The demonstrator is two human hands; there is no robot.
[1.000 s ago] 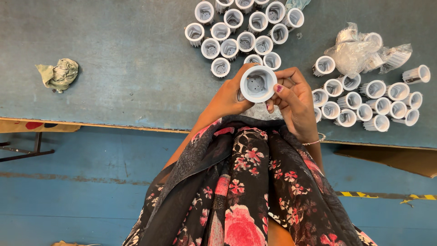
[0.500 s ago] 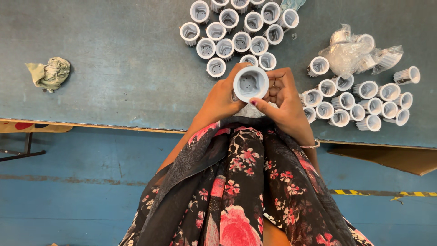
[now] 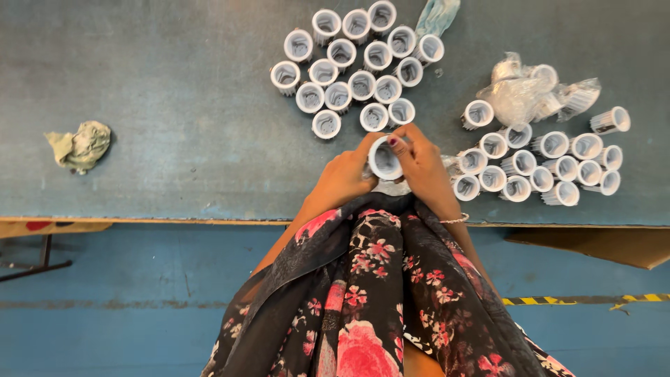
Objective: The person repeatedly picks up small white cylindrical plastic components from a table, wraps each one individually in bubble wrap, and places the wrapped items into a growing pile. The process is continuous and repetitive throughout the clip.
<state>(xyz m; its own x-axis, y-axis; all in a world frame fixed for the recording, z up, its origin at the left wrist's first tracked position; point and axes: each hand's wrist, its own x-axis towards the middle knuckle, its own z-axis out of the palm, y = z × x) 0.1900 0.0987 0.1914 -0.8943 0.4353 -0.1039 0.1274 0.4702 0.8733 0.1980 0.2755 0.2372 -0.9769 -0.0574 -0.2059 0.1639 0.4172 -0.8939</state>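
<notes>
Just below the middle of the frame, a white ribbed cup-shaped part (image 3: 384, 158) is held between both hands, its open mouth turned up toward the camera and its inside looking grey. To its left, the left hand (image 3: 343, 178) wraps around the part's side, fingers curled closed against it. From the right, the right hand (image 3: 421, 164) grips it too, its fingers (image 3: 399, 139) bent over the upper rim with dark polish on one nail; a thin bracelet (image 3: 454, 219) circles that wrist. Both hands hover just above the near edge of the grey-blue tabletop (image 3: 174, 84).

Directly above the hands, a tight cluster of upright white parts (image 3: 352, 70) of the same kind stands on the tabletop, mouths up, touching one another in rough rows. To the right of the hands, a second group of the parts (image 3: 544, 164) lies more loosely, several tipped on their sides. Just above that group sits a crumpled clear plastic bag (image 3: 520, 94) with a few parts in and about it. At the top edge of the frame, a pale bluish cloth (image 3: 437, 15) pokes in beside the upright cluster. Well apart, at the left of the frame, lies a crumpled greenish rag (image 3: 80, 145). Along the lower half, a dark floral garment (image 3: 377, 300) covers the person's lap, over a blue floor (image 3: 125, 307) marked with yellow-black tape (image 3: 579, 300) at lower right.
</notes>
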